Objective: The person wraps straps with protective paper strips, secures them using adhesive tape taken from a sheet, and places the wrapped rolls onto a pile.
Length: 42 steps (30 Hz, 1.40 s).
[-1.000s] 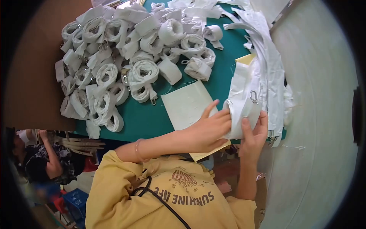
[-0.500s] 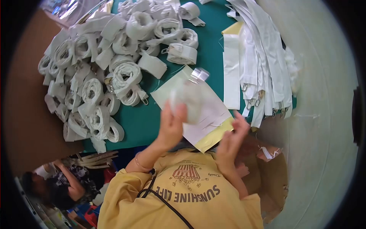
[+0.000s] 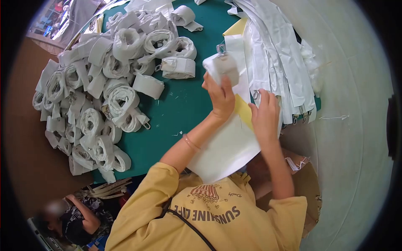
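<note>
My left hand (image 3: pixel 220 97) is closed around a rolled white strap (image 3: pixel 225 69), with a metal clip (image 3: pixel 221 48) standing out at its top. Beside it, my right hand (image 3: pixel 266 109) has its thumb and fingers curled at the yellow edge (image 3: pixel 243 111) of a large white sheet (image 3: pixel 224 148). The sheet lies slanted between my forearms and bends at the table's front edge. Long flat white straps (image 3: pixel 278 62) with metal clips at their ends lie just beyond my right fingers.
A big heap of rolled white straps (image 3: pixel 121 98) covers the left of the green table (image 3: pixel 178 111). An open cardboard box (image 3: pixel 307 188) stands below at the right, near a pale wall (image 3: pixel 356 125). Another person (image 3: pixel 83 219) sits at the lower left.
My left hand has carried the rolled strap forward and right. The sheet has turned, its yellow edge now farther from me, and my right hand has moved forward to that edge.
</note>
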### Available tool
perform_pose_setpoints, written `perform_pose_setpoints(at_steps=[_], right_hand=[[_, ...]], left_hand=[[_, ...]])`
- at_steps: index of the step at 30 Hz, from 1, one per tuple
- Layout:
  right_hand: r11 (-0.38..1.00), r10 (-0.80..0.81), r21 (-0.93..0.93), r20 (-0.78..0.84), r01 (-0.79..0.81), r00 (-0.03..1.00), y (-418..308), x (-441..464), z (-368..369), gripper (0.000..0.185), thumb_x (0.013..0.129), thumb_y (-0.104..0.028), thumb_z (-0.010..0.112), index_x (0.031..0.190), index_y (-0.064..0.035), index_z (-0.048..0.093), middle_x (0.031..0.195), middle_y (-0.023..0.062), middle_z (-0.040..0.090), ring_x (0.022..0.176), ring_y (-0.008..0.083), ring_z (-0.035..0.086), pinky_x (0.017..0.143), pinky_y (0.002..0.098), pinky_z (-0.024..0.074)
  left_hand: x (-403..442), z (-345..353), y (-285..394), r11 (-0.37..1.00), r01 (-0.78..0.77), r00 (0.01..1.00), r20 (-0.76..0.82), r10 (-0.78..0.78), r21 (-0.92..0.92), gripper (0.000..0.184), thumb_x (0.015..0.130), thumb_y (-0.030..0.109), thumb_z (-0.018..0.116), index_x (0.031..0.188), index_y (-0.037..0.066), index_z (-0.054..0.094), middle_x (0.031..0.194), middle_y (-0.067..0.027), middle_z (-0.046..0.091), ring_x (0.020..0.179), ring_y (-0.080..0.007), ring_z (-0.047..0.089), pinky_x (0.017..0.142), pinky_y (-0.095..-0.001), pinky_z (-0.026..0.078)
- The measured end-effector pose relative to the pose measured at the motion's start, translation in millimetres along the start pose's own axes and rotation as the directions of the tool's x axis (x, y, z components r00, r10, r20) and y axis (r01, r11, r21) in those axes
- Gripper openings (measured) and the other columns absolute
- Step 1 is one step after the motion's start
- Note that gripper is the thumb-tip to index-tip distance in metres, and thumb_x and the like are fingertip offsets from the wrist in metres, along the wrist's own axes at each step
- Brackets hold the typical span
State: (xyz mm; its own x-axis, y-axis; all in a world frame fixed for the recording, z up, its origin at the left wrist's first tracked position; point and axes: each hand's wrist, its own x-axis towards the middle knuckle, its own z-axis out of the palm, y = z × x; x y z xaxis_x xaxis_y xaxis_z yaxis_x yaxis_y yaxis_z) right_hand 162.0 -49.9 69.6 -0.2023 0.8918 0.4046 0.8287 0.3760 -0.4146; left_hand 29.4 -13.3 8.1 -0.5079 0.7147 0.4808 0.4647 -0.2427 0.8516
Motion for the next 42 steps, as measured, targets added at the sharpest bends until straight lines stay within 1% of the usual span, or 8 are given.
perform_pose_setpoints(at_steps=[4, 12, 19, 28, 30, 32, 39, 42], right_hand=[[0.855, 0.145, 0.445, 0.285, -0.264, 0.948, -52.8, -47.5, 3.2, 0.025, 0.080, 0.001, 0.060, 0.103, 0.0041, 0.052, 0.097, 0.0180, 0.054, 0.095, 0.0354, 0.052, 0.081, 0.0419, 0.0418], [0.935, 0.256, 0.086, 0.508, -0.345, 0.822, -49.5, -16.0, 36.4, 0.028, 0.082, -0.006, 0.060, 0.104, 0.0035, 0.045, 0.082, 0.0225, 0.059, 0.082, 0.0386, 0.056, 0.073, 0.0489, 0.0414], [0.737, 0.308, 0.453, 0.437, -0.503, 0.845, -73.0, 6.0, 51.7, 0.022, 0.089, -0.014, 0.054, 0.096, 0.0040, 0.045, 0.071, 0.0224, 0.057, 0.063, 0.0399, 0.054, 0.057, 0.0435, 0.0423], [0.929, 0.074, 0.289, 0.466, -0.231, 0.882, -11.9, 20.0, -18.7, 0.022, 0.093, -0.010, 0.044, 0.093, -0.0007, 0.064, 0.094, 0.0170, 0.065, 0.079, 0.0297, 0.064, 0.079, 0.0348, 0.0468], [0.185, 0.187, 0.756, 0.600, -0.628, 0.778, 6.3, 27.9, -42.8, 0.020, 0.094, -0.014, 0.047, 0.105, -0.0036, 0.061, 0.079, 0.0095, 0.062, 0.063, 0.0209, 0.059, 0.066, 0.0328, 0.0480], [-0.559, 0.075, 0.624, 0.695, -0.547, 0.715, 41.6, 43.0, -81.3, 0.027, 0.095, -0.018, 0.049, 0.118, -0.0041, 0.052, 0.063, -0.0014, 0.045, 0.050, 0.0093, 0.043, 0.052, 0.0248, 0.0411], [0.296, 0.463, 0.819, 0.327, -0.491, 0.824, 21.7, 119.9, -156.2, 0.054, 0.092, -0.050, 0.044, 0.121, -0.0046, 0.044, 0.059, -0.0089, 0.024, 0.048, 0.0019, 0.020, 0.045, 0.0181, 0.0155], [0.413, 0.162, 0.720, 0.544, -0.557, 0.823, 1.9, 102.5, -107.5, 0.053, 0.096, -0.054, 0.027, 0.102, -0.0083, 0.053, 0.064, -0.0080, 0.028, 0.057, 0.0041, 0.027, 0.053, 0.0204, 0.0220]], left_hand=[[-0.5, 0.2, -11.6, 0.938, 0.163, 0.967, -0.141, -0.214, -0.306, 0.040, 0.094, 0.026, 0.043, 0.117, -0.006, 0.041, 0.101, -0.0189, 0.054, 0.094, -0.0317, 0.043, 0.083, -0.0405, 0.031], [18.5, -4.2, -23.8, 0.989, -0.151, 0.986, -0.070, 0.151, 0.002, 0.033, 0.094, 0.022, 0.042, 0.110, -0.007, 0.045, 0.096, -0.0184, 0.053, 0.087, -0.0303, 0.046, 0.084, -0.0397, 0.031], [41.4, -48.0, 42.6, 0.842, 0.295, 0.884, -0.206, -0.420, -0.451, 0.045, 0.099, 0.033, 0.034, 0.122, -0.004, 0.039, 0.111, -0.0096, 0.051, 0.095, -0.0173, 0.048, 0.085, -0.0305, 0.038], [-16.2, -45.2, -31.7, 0.991, -0.018, 0.997, -0.080, 0.008, -0.133, 0.050, 0.091, 0.026, 0.041, 0.126, -0.010, 0.035, 0.117, -0.0208, 0.047, 0.102, -0.0309, 0.037, 0.091, -0.0389, 0.030], [-7.6, -48.5, -28.7, 0.996, -0.051, 0.998, -0.038, 0.054, 0.078, 0.049, 0.090, 0.026, 0.043, 0.122, -0.010, 0.040, 0.115, -0.0215, 0.048, 0.103, -0.0330, 0.040, 0.092, -0.0413, 0.028], [-1.9, -49.5, -23.8, 0.988, -0.102, 0.994, -0.021, 0.105, 0.119, 0.047, 0.088, 0.025, 0.045, 0.120, -0.009, 0.043, 0.114, -0.0214, 0.049, 0.104, -0.0336, 0.041, 0.091, -0.0413, 0.027], [10.7, -49.1, -17.8, 0.942, -0.318, 0.948, 0.053, 0.314, 0.110, 0.043, 0.082, 0.018, 0.054, 0.117, -0.007, 0.047, 0.108, -0.0190, 0.054, 0.105, -0.0321, 0.046, 0.089, -0.0402, 0.026], [29.1, -50.8, 0.5, 0.947, -0.305, 0.932, 0.234, 0.276, 0.098, 0.039, 0.082, 0.018, 0.056, 0.113, -0.005, 0.050, 0.106, -0.0185, 0.054, 0.104, -0.0307, 0.046, 0.085, -0.0401, 0.026]])
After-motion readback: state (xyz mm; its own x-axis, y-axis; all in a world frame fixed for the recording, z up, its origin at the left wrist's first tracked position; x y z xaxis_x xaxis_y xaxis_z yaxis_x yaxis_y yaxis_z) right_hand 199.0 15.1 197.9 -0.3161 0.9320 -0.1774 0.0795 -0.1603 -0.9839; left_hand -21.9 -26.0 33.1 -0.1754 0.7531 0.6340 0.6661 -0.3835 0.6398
